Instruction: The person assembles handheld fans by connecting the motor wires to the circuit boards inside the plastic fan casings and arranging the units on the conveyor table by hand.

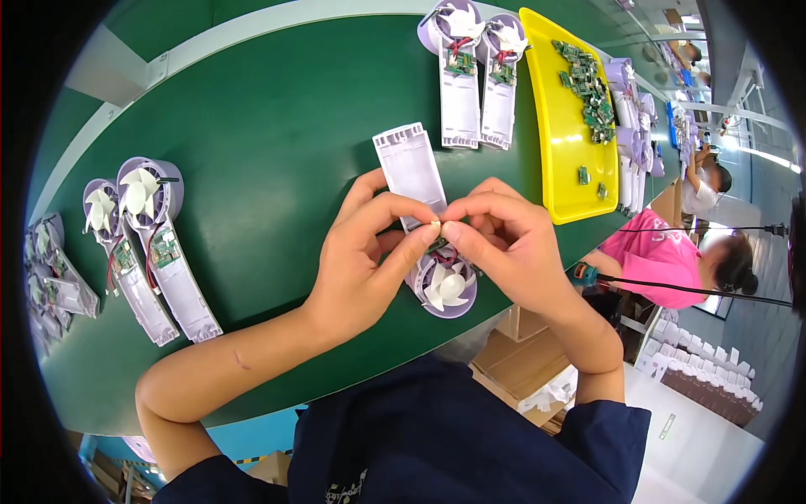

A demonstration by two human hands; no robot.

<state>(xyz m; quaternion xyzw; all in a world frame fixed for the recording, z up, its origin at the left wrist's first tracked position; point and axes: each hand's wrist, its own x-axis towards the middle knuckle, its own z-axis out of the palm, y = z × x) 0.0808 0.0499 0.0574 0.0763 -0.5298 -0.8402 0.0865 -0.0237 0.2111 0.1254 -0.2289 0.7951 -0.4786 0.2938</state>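
Observation:
In front of me on the green table lies a pale lilac fan housing, its long handle pointing away and its white fan blades nearest me. My left hand and my right hand meet over its middle, thumbs and forefingers closed. Their tips pinch what looks like a small white connector, mostly hidden by the fingers. Just below it, part of a green circuit board and red wires show inside the housing.
Two fan housings with boards lie at left, two more at the far side. A yellow tray of small circuit boards stands at right. More housings crowd the left edge. A person in pink sits at right, beside a black cable.

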